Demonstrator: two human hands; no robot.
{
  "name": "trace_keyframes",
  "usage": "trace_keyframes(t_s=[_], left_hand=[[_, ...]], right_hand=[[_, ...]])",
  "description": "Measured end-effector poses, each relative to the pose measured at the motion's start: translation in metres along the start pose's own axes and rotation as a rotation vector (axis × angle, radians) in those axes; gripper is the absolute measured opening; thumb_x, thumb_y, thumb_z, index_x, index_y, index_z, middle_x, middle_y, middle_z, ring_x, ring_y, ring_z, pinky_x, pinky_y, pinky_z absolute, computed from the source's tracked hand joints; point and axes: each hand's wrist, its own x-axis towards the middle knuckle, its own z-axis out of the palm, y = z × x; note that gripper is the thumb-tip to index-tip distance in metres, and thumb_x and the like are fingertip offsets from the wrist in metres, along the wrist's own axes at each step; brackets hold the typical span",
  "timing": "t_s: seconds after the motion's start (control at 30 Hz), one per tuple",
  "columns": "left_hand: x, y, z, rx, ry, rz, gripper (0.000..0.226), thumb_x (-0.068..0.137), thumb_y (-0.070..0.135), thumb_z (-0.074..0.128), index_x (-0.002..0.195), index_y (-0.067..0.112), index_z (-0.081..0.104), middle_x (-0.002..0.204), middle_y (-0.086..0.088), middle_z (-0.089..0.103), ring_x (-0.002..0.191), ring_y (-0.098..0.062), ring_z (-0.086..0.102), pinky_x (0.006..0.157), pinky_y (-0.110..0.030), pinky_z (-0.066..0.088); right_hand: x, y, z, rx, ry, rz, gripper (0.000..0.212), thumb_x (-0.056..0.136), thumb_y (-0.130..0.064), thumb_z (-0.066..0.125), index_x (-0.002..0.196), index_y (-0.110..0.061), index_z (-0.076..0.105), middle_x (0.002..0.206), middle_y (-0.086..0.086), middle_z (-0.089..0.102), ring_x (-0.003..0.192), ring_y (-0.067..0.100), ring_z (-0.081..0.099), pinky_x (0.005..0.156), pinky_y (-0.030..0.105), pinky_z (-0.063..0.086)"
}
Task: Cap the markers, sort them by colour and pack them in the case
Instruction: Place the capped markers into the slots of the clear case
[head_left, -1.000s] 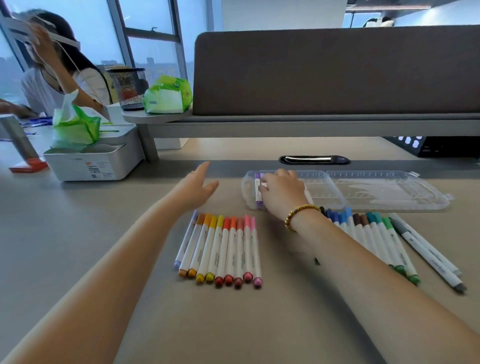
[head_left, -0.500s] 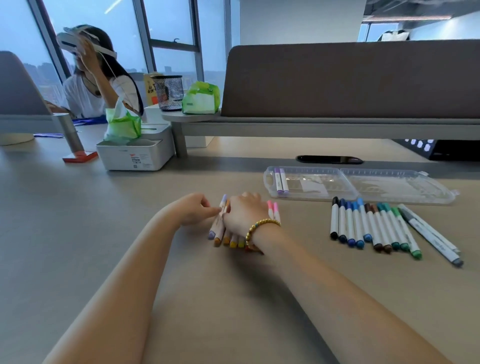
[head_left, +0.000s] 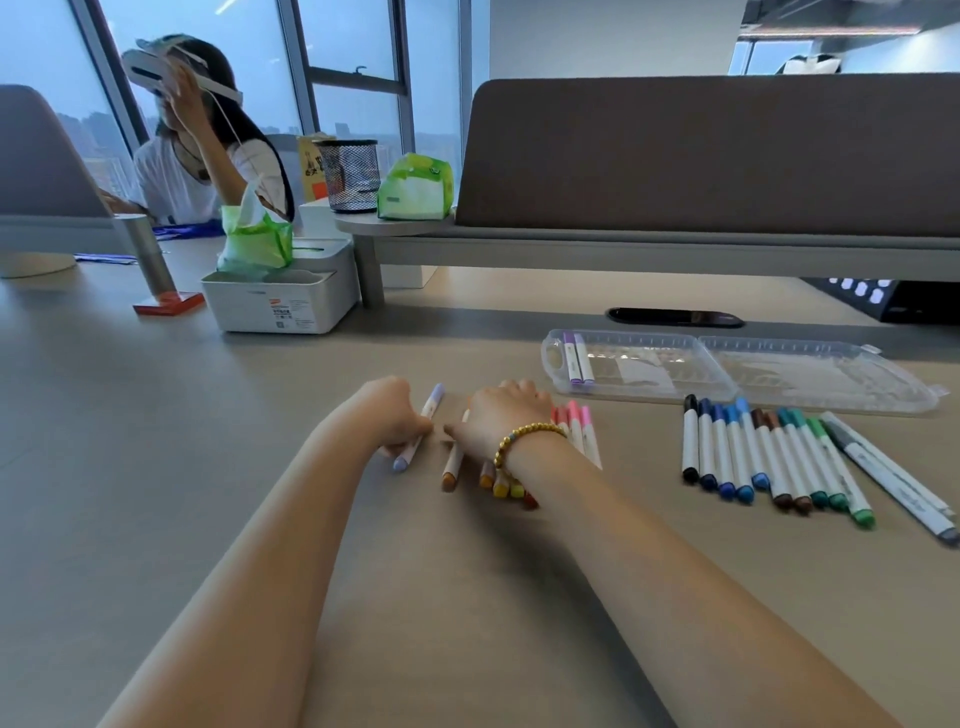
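Your left hand (head_left: 393, 415) has its fingers curled around a lavender-capped marker (head_left: 418, 434), which lies slanted on the table (head_left: 208, 441) with its far cap sticking out past your knuckles; your right hand (head_left: 501, 415) lies over the warm-coloured row of markers (head_left: 498, 480), fingers bent down onto them and thumb pointing left toward the other hand, though you cannot tell from here whether it pinches any one of them; a beaded bracelet (head_left: 519, 439) circles that wrist. An orange-brown marker (head_left: 453, 465) lies a little apart at the left of that row, and pink caps (head_left: 579, 418) show past the right edge of your hand. Further right, well apart, the row of dark, blue, brown and green markers (head_left: 763, 457) lies side by side, with two grey markers (head_left: 893, 480) angled at its right end. Beyond your hands the clear case (head_left: 727, 371) lies open and flat; two purple markers (head_left: 577, 358) sit at the left end of its left half. At the far left stand a white tissue box (head_left: 285, 299) and a mesh pen cup (head_left: 348, 174); another person (head_left: 197, 150) sits there.
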Motion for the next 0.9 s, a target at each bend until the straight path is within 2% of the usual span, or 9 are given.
trace_keyframes(t_s=[0.17,0.27,0.37,0.47,0.53,0.63,0.7,0.77,0.9], left_hand=[[-0.002,0.003,0.002,0.059,0.025,-0.04,0.028,0.09,0.021,0.048,0.064,0.008,0.045,0.027,0.002,0.048,0.042,-0.012,0.052,0.05,-0.019,0.039],[-0.005,0.006,0.001,0.062,0.042,-0.037,0.031,0.089,0.02,0.047,0.06,0.009,0.045,0.022,0.004,0.042,0.037,-0.008,0.049,0.047,-0.017,0.037],[-0.007,0.004,-0.002,-0.018,0.042,-0.026,0.028,0.087,0.019,0.049,0.062,0.007,0.048,0.032,0.0,0.051,0.03,-0.009,0.049,0.044,-0.018,0.038],[-0.008,0.009,-0.004,-0.121,0.029,-0.004,0.025,0.088,0.02,0.049,0.068,0.005,0.053,0.056,-0.006,0.056,0.046,-0.016,0.05,0.051,-0.021,0.041],[-0.006,0.019,-0.006,-0.251,0.038,0.025,0.023,0.09,0.021,0.049,0.075,0.004,0.055,0.062,-0.007,0.055,0.049,-0.017,0.05,0.054,-0.022,0.044],[0.002,0.045,-0.01,-0.392,0.06,0.063,0.025,0.092,0.021,0.05,0.072,0.006,0.052,0.064,-0.006,0.054,0.047,-0.016,0.052,0.051,-0.022,0.048],[0.009,0.069,-0.012,-0.435,0.054,0.099,0.025,0.092,0.018,0.051,0.07,0.006,0.051,0.063,-0.007,0.055,0.034,-0.009,0.054,0.04,-0.016,0.047],[0.017,0.095,-0.013,-0.465,0.037,0.147,0.022,0.091,0.015,0.051,0.072,0.004,0.052,0.063,-0.008,0.057,0.027,-0.005,0.051,0.038,-0.014,0.048],[0.036,0.148,-0.009,-0.417,-0.023,0.224,0.027,0.091,0.024,0.052,0.083,0.0,0.057,0.068,-0.011,0.061,0.053,-0.021,0.059,0.067,-0.031,0.056]], right_hand=[[0.006,0.001,-0.005,-0.006,-0.027,-0.012,0.037,0.089,-0.033,0.047,0.119,-0.015,0.058,0.124,0.013,0.056,0.117,0.031,0.046,0.094,0.036,0.032],[0.007,-0.001,-0.002,-0.022,-0.007,-0.022,0.032,0.089,-0.032,0.049,0.114,-0.015,0.059,0.119,0.01,0.059,0.113,0.03,0.05,0.09,0.035,0.032],[0.009,0.004,-0.008,0.048,-0.041,-0.008,0.029,0.09,-0.036,0.051,0.107,-0.014,0.059,0.109,0.008,0.061,0.106,0.027,0.054,0.083,0.033,0.033],[0.01,0.018,-0.02,0.275,-0.128,0.01,0.03,0.091,-0.036,0.05,0.075,-0.011,0.05,0.077,0.004,0.055,0.074,0.019,0.054,0.061,0.025,0.035],[0.013,0.035,-0.028,0.41,-0.15,0.025,0.034,0.091,-0.035,0.048,0.065,-0.014,0.043,0.066,0.002,0.046,0.058,0.015,0.045,0.051,0.025,0.032],[0.021,0.068,-0.035,0.581,-0.114,0.092,0.027,0.09,-0.028,0.048,0.067,-0.013,0.047,0.072,0.007,0.055,0.056,0.017,0.047,0.05,0.024,0.034],[0.025,0.093,-0.037,0.681,-0.072,0.156,0.023,0.091,-0.024,0.047,0.072,-0.011,0.049,0.076,0.011,0.059,0.059,0.02,0.05,0.043,0.02,0.034],[0.028,0.117,-0.04,0.778,-0.022,0.222,0.019,0.091,-0.021,0.047,0.081,-0.006,0.054,0.071,0.011,0.06,0.054,0.018,0.05,0.034,0.018,0.032],[0.038,0.155,-0.046,0.803,0.037,0.291,0.021,0.093,-0.024,0.051,0.09,-0.004,0.055,0.072,0.011,0.061,0.055,0.018,0.051,0.041,0.022,0.036]])
